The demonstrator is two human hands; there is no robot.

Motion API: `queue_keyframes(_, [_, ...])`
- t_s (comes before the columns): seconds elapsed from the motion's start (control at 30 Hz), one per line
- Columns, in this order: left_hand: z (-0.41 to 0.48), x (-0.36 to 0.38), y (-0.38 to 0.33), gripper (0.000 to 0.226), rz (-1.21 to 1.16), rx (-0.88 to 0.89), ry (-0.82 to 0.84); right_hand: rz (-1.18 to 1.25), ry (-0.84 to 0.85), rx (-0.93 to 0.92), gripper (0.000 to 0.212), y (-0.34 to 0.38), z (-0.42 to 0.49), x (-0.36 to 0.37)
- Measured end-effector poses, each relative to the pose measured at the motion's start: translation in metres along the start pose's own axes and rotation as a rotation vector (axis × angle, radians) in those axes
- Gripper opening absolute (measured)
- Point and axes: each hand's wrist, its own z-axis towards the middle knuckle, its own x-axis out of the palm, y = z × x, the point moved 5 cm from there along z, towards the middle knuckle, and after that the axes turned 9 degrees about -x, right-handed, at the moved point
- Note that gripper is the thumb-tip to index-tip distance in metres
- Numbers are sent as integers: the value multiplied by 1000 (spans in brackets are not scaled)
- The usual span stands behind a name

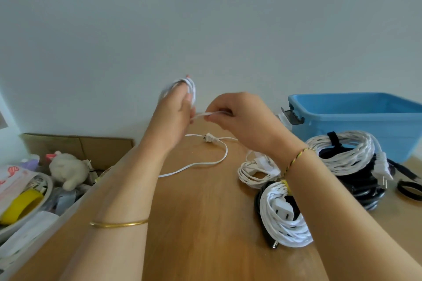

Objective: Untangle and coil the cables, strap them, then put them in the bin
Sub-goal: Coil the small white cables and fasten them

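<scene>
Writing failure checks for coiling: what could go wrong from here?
1. The loose tail and plug lie on the table; drawn in, the plug may snag the small white bundle.
2. The coil on the left hand is unstrapped; loops could slip off as the right hand feeds cable.

arms: bare | left forearm [127, 189]: thin gold bangle [118, 224] | right wrist [293, 147]: braided bracelet [296, 158], seemingly yellow-red-dark

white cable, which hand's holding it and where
Both. The left hand holds the white cable by its wound loops; the right hand pinches the loose run beside them.
</scene>
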Motion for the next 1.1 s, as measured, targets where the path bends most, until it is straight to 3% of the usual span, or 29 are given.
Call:
queue_keyframes(0.07, [-2,9,-8,31,75,35,138,-74,-142,-10,12,-7,-2,-11])
queue_keyframes(0.13, [-5,15,-7,31,66,-79,279,-102,-262,3,14,-13,-5,-23])
queue_keyframes(0.27, [-17,19,-8,32,-301,-408,495,-145,-384,-9,14,-20,-9,-35])
queue_keyframes(0.47, [-27,20,-17,40,-677,-500,737,-86,-346,-15,23,-25,-7,-20])
queue_keyframes(0.6, [-27,21,-25,46,-990,-498,780,57,-239,35,21,-28,-8,-10])
queue_keyframes(0.73, [-19,18,-28,42,-1337,-512,657,220,-129,90,24,-22,-5,7])
queue_keyframes(0.83, [-7,8,-21,34,-1583,-517,453,211,-5,116,23,-15,-3,24])
queue_keyframes(1.0, [1,-3,-1,23,-1534,-539,36,320,179,137,21,-5,-6,47])
queue_keyframes(1.1, [3,-10,7,18,-1346,-474,-132,304,348,149,24,1,-12,53])
